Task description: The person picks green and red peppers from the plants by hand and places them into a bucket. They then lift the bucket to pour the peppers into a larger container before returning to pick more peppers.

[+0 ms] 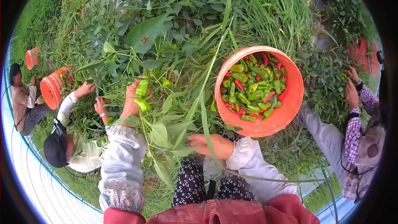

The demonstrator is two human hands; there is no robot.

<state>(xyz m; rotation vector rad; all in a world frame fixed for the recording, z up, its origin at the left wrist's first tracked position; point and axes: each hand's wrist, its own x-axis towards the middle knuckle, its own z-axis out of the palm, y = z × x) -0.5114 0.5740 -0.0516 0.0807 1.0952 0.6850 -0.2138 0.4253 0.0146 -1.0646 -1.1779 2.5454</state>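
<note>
My left hand (131,100) reaches into the pepper plant (161,135) at left of centre, fingers curled at a green pepper (142,87). Just below it, a second green pepper (143,105) lies against the hand; leaves partly cover the fingers. My right hand (215,146) is low among the leaves, below the bucket's left side. Its fingers stretch leftward with a long grass blade crossing in front, and I see nothing held in them. An orange bucket (260,132) stands at right of centre, holding many green and some red peppers (253,84).
A co-worker in a dark cap (56,144) picks at plants on the left, with another person (23,99) and orange buckets (50,92) beyond. At right, a person in a checked sleeve (353,135) has both hands in the plants. Tall grass (269,8) grows behind the bucket.
</note>
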